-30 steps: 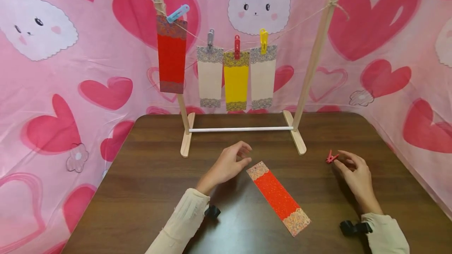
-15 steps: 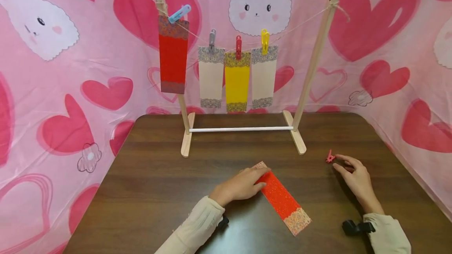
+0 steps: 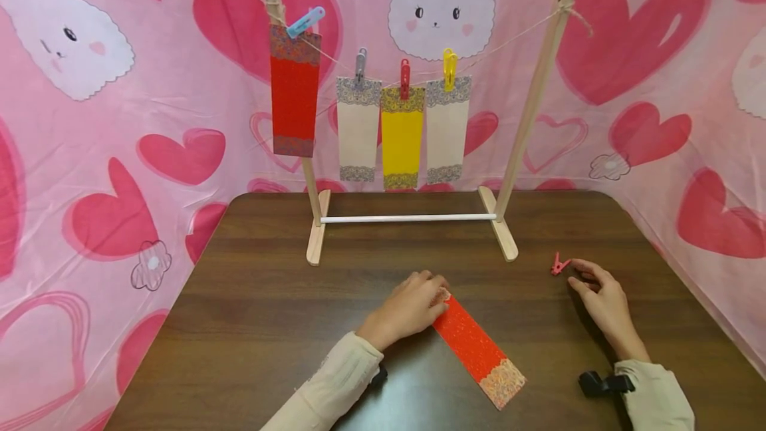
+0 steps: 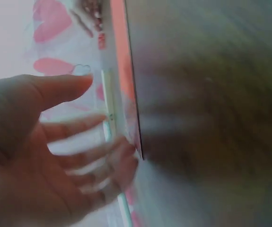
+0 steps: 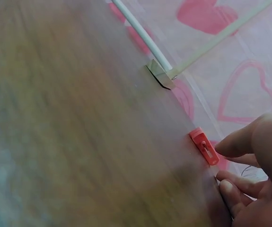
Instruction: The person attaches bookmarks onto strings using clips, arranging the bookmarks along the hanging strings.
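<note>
A red card (image 3: 473,338) with patterned gold ends lies slanted on the table in the head view. My left hand (image 3: 407,308) is over its far end, fingers at the edge and hiding part of the pattern. In the left wrist view, the thumb stands apart from loosely bent fingers (image 4: 121,165), which overlap the card's tip. Off to the right is a small pink-red clothespin (image 3: 559,265) on the table. My right hand (image 3: 606,304) is beside it, index fingertip right at one end and thumb apart. The right wrist view shows the same clothespin (image 5: 204,146) next to the fingers.
A wooden stand with a white crossbar (image 3: 407,219) holds a string at the back. From it hang a red card (image 3: 294,95), two white cards and a yellow card (image 3: 401,142), each under a clothespin. Pink patterned cloth surrounds the table (image 3: 257,324).
My left hand has moved right and nearer onto the card's far end. The card has slid slightly toward me. The clothespin has turned a little beside the nearly still right hand.
</note>
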A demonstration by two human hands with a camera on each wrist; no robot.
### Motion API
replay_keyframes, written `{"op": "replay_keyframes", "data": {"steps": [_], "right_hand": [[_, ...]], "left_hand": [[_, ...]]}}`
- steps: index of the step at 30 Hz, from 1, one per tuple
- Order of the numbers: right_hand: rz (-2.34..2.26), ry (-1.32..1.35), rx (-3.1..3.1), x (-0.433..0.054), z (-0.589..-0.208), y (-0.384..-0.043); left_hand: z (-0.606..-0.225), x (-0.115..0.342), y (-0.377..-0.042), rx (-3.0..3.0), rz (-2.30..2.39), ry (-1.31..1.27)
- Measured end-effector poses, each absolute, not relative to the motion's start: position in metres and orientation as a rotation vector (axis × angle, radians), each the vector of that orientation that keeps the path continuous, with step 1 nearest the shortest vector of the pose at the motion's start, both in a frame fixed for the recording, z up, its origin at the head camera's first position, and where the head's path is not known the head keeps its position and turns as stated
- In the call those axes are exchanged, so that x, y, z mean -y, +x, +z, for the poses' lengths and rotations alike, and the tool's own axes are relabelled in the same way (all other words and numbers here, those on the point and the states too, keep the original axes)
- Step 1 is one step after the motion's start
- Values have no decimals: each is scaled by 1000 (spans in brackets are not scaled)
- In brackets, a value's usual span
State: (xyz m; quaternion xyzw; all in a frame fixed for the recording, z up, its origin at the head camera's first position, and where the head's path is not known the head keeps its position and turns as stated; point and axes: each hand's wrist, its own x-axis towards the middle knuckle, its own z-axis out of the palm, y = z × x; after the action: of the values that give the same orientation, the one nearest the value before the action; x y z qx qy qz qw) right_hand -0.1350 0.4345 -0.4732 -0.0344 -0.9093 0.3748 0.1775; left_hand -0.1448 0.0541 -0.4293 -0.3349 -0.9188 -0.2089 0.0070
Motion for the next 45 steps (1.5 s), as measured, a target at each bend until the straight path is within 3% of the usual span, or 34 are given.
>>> {"op": "replay_keyframes", "data": {"steps": [7,13,23,35,45], "right_hand": [[1014,11,2604,-439,-476,-139],[961,-63,2667,-443,-479,-137],[903,35,2623,-439,-480,-138],[894,-98,2616,-430,-475,-142],[894,145,2615,-434,-474,-145]], "left_hand": [[-436,-64,-134,3067,-424,-662],[-433,-70,-132,3214,-497,-558],[-428,-67,-139,3255,-935,-706],[-420,-56,-157,2805,-1628,-914],[-398,-40,-171,2240,-2252,-731]]}}
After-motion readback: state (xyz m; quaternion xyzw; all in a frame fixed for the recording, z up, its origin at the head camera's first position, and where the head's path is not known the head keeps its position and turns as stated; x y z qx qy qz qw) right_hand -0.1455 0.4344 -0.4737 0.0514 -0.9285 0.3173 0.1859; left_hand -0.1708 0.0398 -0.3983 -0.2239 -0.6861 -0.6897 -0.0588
